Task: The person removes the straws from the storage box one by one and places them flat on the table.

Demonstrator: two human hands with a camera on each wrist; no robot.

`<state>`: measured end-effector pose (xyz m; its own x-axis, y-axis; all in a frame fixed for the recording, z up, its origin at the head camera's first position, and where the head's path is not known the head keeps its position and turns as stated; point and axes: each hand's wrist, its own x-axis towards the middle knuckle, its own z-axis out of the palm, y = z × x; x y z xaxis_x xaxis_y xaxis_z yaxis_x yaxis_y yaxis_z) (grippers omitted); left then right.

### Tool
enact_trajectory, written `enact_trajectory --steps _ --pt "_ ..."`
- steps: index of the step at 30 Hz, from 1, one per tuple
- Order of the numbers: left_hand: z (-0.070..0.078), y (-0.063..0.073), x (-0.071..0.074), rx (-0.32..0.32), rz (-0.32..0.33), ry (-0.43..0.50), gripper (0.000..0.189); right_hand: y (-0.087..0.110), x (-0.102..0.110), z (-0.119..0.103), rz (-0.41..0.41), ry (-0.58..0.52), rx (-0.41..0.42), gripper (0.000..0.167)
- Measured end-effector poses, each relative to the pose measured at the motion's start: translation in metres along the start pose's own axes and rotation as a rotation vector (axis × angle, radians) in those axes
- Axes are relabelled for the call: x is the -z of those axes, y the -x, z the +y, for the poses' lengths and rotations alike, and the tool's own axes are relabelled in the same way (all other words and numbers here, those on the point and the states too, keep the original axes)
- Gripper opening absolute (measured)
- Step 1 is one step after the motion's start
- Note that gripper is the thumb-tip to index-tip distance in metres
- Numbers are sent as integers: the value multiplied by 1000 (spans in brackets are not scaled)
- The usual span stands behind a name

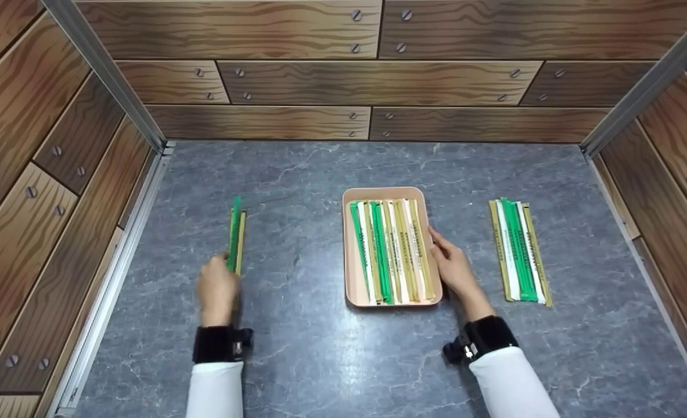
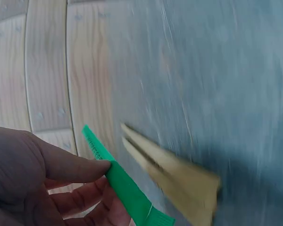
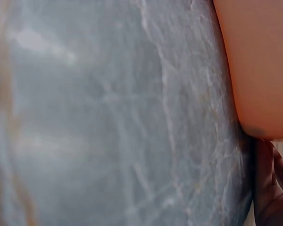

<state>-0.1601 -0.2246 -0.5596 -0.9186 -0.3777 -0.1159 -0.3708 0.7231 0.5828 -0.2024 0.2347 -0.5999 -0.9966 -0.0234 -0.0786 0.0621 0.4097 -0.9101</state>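
My left hand (image 1: 218,290) pinches a long, flat green stick packet (image 2: 127,190) between thumb and fingers. Below it on the table lie two gold stick packets (image 2: 172,174), blurred in the left wrist view. At the centre, a shallow pinkish-beige tray (image 1: 352,290) holds a row of green, white and gold stick packets (image 1: 398,249) with dark print. Against the tray's right side rests my right hand (image 1: 456,270), its fingers extended along the wall. The right wrist view shows only some of these fingers (image 3: 266,174), beside the tray's corner.
To the right of the tray lies another group of gold, white and green stick packets (image 1: 520,249), side by side. Wood-patterned panels (image 1: 297,81) enclose the grey marbled table (image 1: 297,348) at the back and both sides.
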Motion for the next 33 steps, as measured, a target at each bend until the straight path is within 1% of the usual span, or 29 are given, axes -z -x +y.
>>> enact_trajectory --steps 4,8,13,16,21,25,29,32,33 --pt "-13 -9 9 51 -31 -22 42 0 1 0 -9 29 -6 47" --pt "-20 -15 11 73 -44 -49 37 0 1 0 -12 33 -17 47" --pt "-20 -20 11 67 -50 -89 36 -1 0 1 -4 29 -7 47" --pt "-19 -22 10 61 -50 -96 34 -1 0 2 6 32 -1 46" --pt "-19 -22 8 67 -48 -110 27 -1 0 2 10 35 5 46" --pt "-13 -22 4 54 -32 -129 21 -1 1 0 18 33 18 46" --pt "2 -19 1 23 -6 -143 22 0 0 0 10 29 15 46" --pt "19 -12 -3 -35 16 -142 24 0 0 0 -2 32 7 47" --pt "25 -9 -5 -68 28 -136 24 0 -1 0 -5 30 6 47"
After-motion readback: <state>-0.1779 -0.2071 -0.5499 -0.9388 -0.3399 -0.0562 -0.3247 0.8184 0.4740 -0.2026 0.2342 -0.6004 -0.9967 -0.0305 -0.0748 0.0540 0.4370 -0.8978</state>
